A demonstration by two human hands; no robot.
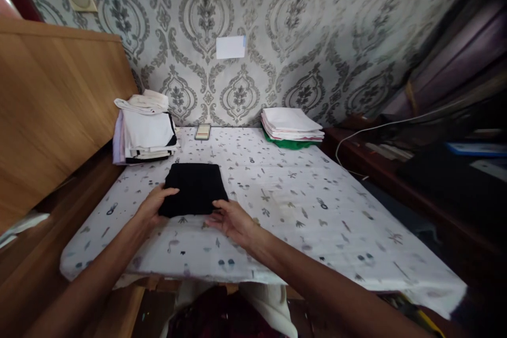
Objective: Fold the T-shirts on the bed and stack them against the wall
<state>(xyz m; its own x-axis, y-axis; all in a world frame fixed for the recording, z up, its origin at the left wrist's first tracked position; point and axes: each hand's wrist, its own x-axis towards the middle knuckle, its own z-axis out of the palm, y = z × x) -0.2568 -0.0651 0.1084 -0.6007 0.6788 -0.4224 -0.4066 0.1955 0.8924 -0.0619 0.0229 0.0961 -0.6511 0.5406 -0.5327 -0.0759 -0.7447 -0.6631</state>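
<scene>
A black folded garment (195,187) lies toward the left of the table, in a neat, roughly square shape; its exact kind cannot be made out. My left hand (156,205) grips its left edge, thumb on top and fingers hidden beneath. At the near right corner, my right hand (232,220) pinches the cloth between its thumb on top and fingers underneath. Behind it on the left stands a stack of folded clothes (146,129), white, black and lilac. Another folded stack (291,124), mostly white with green at the bottom, sits at the back right.
A patterned white cloth (301,232) covers the table. A small pale box (203,132) rests near the wall between the stacks. A wooden panel (59,111) borders the left side. To the right, a white cable (380,122) runs over a dark cluttered surface.
</scene>
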